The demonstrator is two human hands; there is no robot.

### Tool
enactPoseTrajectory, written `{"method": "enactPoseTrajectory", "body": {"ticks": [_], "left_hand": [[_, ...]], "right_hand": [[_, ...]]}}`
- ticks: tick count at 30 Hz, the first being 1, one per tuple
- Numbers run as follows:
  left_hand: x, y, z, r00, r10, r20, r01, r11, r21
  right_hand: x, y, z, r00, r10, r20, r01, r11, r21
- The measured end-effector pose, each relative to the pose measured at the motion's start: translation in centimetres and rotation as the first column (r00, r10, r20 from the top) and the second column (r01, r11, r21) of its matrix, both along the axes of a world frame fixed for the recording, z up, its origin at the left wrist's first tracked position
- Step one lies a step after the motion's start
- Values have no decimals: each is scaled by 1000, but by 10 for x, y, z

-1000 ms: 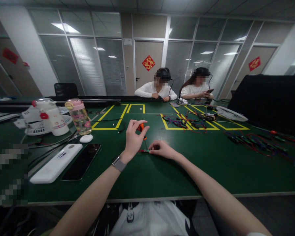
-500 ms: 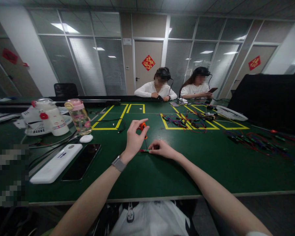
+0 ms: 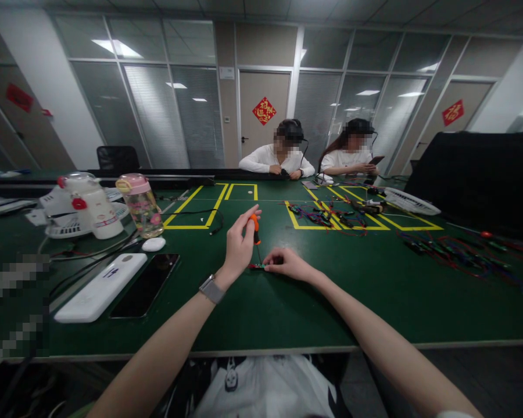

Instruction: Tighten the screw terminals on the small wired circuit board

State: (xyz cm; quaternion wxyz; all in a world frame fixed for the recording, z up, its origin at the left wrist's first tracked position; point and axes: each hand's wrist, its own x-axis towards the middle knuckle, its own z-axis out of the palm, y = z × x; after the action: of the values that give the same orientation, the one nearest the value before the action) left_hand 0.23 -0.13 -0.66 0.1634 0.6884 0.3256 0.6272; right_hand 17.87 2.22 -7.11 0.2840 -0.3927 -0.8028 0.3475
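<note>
My left hand is closed on the orange-and-black handle of a screwdriver, with the fingers fairly straight and the thumb against the grip. The screwdriver stands nearly upright, and its thin shaft reaches down to a small green circuit board lying on the table. Red wire or a red part shows at the board's left end. At its right end, my right hand pinches the board between thumb and fingertips. What the screwdriver's tip touches is too small to make out.
On the green table, a white power bank and black phone lie left, near a pink-lidded bottle and white jug. Wired boards lie right. Two people sit opposite.
My left hand's fingers have straightened and drawn closer together along the screwdriver handle, which shows turned. My right hand and the circuit board stay in place.
</note>
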Motion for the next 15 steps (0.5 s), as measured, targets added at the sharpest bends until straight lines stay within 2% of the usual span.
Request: {"method": "enactPoseTrajectory", "body": {"ticks": [5,7,10,15], "left_hand": [[1,-5,2,974,213,-71,-202,969,140],[1,-7,4,965,248,-86,-232,960,159],[0,-7,5,973,210,-97,-196,971,135],[-1,1,2,998,-2,-68,4,999,36]], "right_hand": [[0,1,-1,1000,-6,3,6,1000,1],[0,1,-1,1000,-4,8,4,1000,12],[0,1,-1,1000,-5,23,4,1000,24],[0,1,0,1000,3,14,-4,1000,20]]}}
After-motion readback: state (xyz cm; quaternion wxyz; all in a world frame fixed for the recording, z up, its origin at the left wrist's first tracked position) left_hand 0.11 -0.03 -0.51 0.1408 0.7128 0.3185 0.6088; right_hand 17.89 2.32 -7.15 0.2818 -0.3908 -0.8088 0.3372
